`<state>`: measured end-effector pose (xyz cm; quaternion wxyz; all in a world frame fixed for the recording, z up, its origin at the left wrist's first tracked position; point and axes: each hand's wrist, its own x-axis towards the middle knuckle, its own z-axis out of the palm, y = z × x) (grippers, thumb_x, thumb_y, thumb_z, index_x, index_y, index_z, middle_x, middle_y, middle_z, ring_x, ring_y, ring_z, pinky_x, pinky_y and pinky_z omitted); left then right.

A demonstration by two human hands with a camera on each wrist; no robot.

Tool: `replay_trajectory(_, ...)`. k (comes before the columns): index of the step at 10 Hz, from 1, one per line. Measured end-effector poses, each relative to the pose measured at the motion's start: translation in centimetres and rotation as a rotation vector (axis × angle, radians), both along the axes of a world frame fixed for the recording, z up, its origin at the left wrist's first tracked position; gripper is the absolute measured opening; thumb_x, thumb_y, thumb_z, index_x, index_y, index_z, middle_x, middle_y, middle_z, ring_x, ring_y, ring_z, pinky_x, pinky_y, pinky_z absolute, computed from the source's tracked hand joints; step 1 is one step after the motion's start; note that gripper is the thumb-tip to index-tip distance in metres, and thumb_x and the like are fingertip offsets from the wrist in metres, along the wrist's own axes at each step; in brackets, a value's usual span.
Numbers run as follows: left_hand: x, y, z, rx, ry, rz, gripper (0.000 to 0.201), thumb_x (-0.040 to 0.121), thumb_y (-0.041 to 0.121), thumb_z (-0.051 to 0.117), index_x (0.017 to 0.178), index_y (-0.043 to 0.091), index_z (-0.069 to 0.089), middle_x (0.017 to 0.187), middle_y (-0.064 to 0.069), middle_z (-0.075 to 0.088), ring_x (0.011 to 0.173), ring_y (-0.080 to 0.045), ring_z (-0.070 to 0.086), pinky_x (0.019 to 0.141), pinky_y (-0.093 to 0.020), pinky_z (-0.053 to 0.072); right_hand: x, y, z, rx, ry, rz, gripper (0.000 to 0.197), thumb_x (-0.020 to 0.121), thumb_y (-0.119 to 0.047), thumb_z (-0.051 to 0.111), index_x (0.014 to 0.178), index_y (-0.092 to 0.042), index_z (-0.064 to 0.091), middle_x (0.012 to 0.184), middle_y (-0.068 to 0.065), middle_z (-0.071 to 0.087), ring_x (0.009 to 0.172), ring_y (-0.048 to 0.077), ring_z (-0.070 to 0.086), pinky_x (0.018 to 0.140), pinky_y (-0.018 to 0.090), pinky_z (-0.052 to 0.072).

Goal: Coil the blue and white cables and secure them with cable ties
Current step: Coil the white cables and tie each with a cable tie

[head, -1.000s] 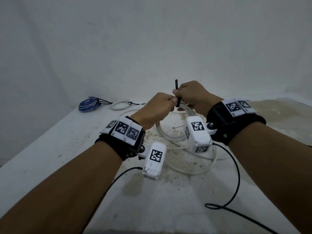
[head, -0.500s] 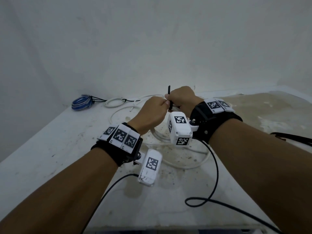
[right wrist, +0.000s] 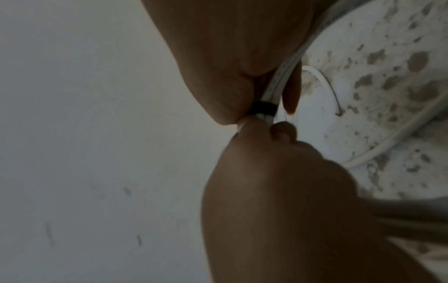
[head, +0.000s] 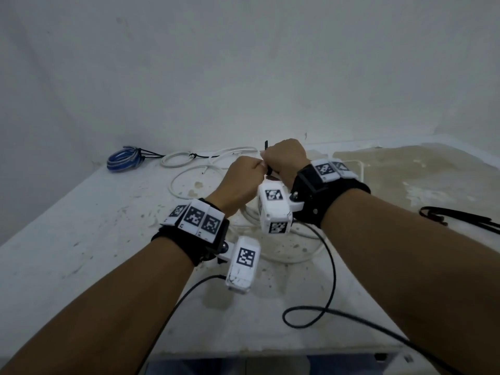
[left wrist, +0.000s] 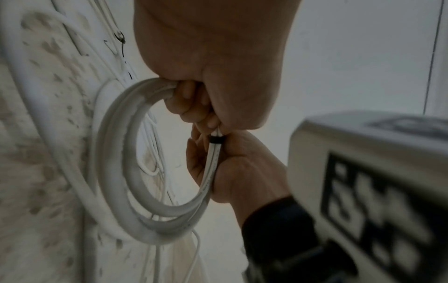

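Two bare forearms reach in from the bottom of the head view, each wearing a black wrist strap with white coded tags and a white camera block. The hands meet just above the middle of the frame, over a stained white table (head: 81, 226).

The left hand (head: 240, 180) is closed in a fist around a coil of white cable (left wrist: 116, 162). In the left wrist view its fingers (left wrist: 189, 107) curl round the top of the ring, and the coil hangs as a several-strand loop at the centre left.

The right hand (head: 286, 158) grips the same bundle right beside the left hand, fingers and thumb wrapped round it. A black cable tie (left wrist: 216, 139) circles the strands in the narrow gap between the two hands; the right wrist view shows it as a dark band (right wrist: 335, 110) at the centre. In the head view its loose tail (head: 266, 146) sticks up above the knuckles.

More white cable (head: 189, 180) lies in loose loops on the table behind and under the hands. At the upper left of the table sits a coiled blue cable (head: 123, 159), already tied, with a small tied white coil (head: 176, 159) just to its right. Spare black ties (head: 460, 219) lie at the right edge. Black camera leads (head: 332, 269) trail toward the bottom of the frame.
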<state>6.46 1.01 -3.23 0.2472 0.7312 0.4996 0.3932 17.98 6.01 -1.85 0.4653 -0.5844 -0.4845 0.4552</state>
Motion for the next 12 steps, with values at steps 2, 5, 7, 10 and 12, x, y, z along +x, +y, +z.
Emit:
replay_trajectory(2, -2.3, 1.0, 0.6, -0.194, -0.155, 0.016, 0.031, 0.102, 0.021, 0.044, 0.082, 0.005, 0.061, 0.056, 0.004, 0.042, 0.043, -0.008, 0.030, 0.045, -0.023, 0.021, 0.3, -1.2, 0.5, -0.180, 0.335, 0.306, 0.033, 0.102, -0.032, 0.049, 0.097, -0.001, 0.061, 0.089, 0.018, 0.067, 0.077, 0.032, 0.070, 0.067, 0.038, 0.059)
replay_trajectory(5, -4.8, 1.6, 2.3, -0.316, -0.243, 0.053, 0.018, 0.102, 0.017, 0.043, 0.090, 0.015, 0.056, 0.060, 0.002, 0.043, 0.044, -0.007, 0.029, 0.039, -0.020, 0.020, -1.7, -1.3, 1.2, 0.073, 0.109, 0.409, 0.015, 0.097, -0.016, 0.061, 0.101, -0.002, 0.064, 0.094, 0.016, 0.070, 0.077, 0.024, 0.072, 0.058, 0.029, 0.057)
replay_trajectory(7, -7.4, 2.9, 2.8, -0.398, -0.354, 0.059, 0.019, 0.102, 0.013, 0.039, 0.087, 0.014, 0.050, 0.056, 0.003, 0.041, 0.040, -0.005, 0.026, 0.036, -0.018, 0.017, -3.9, -0.3, 2.3, 0.144, -0.070, 0.436, 0.020, 0.094, -0.015, 0.065, 0.109, -0.003, 0.064, 0.078, 0.011, 0.069, 0.059, 0.012, 0.066, 0.058, 0.025, 0.058)
replay_trajectory(10, -13.4, 4.8, 5.0, -0.436, -0.535, 0.061, 0.015, 0.099, 0.014, 0.048, 0.090, 0.013, 0.060, 0.062, 0.001, 0.047, 0.043, -0.006, 0.029, 0.035, -0.017, 0.023, -9.0, 2.5, 5.1, 0.088, 0.041, 0.545, 0.018, 0.091, -0.009, 0.067, 0.106, 0.000, 0.062, 0.080, 0.014, 0.067, 0.060, 0.013, 0.064, 0.059, 0.022, 0.056)
replay_trajectory(12, -17.5, 5.8, 3.9, -0.429, -1.199, 0.068, 0.032, 0.104, 0.035, 0.040, 0.095, 0.008, 0.056, 0.065, -0.004, 0.052, 0.057, -0.016, 0.051, 0.057, -0.026, 0.052, -14.4, 6.7, 5.9, 0.091, 0.558, 0.271, 0.008, 0.096, 0.001, 0.056, 0.103, 0.003, 0.056, 0.082, 0.018, 0.061, 0.067, 0.019, 0.062, 0.056, 0.022, 0.057)
